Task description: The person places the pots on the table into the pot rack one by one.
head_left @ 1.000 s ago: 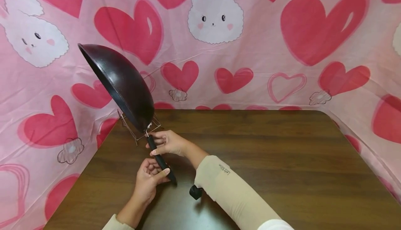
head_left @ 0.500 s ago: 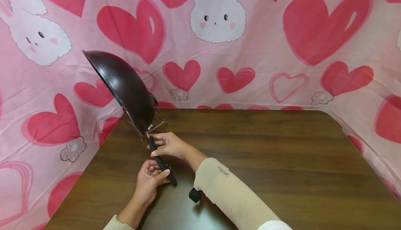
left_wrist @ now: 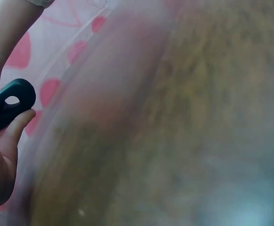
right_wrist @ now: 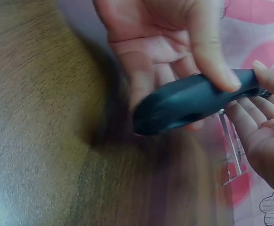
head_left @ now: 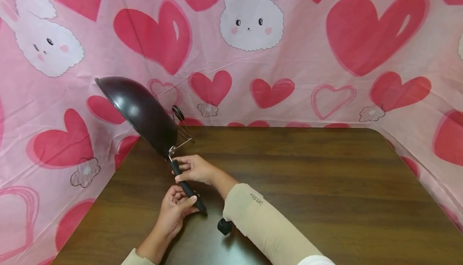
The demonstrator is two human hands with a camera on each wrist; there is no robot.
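Note:
A dark wok point(head_left: 139, 110) is held up at a slant, its rounded underside toward me and its rim facing down and left. Its black handle point(head_left: 183, 182) slopes down toward the table's middle. My left hand point(head_left: 173, 208) pinches the handle's lower end between thumb and fingers. Higher up, close to the metal joint, my right hand point(head_left: 195, 169) grips the same handle. The right wrist view shows the left thumb laid along the handle, with the right hand point(right_wrist: 269, 141) beside it. The inside of the wok is hidden.
Behind the wok stands a thin wire rack point(head_left: 186, 136), partly covered by it. A dark round piece point(head_left: 178, 113) shows at the rack's top. The wooden table point(head_left: 307, 176) ends at a pink heart-and-rabbit cloth point(head_left: 304, 56) behind and at the sides.
The bowl of the wok has come down and leans lower, while both hands keep nearly the same place on the handle. More of the rack and the round dark piece now shows.

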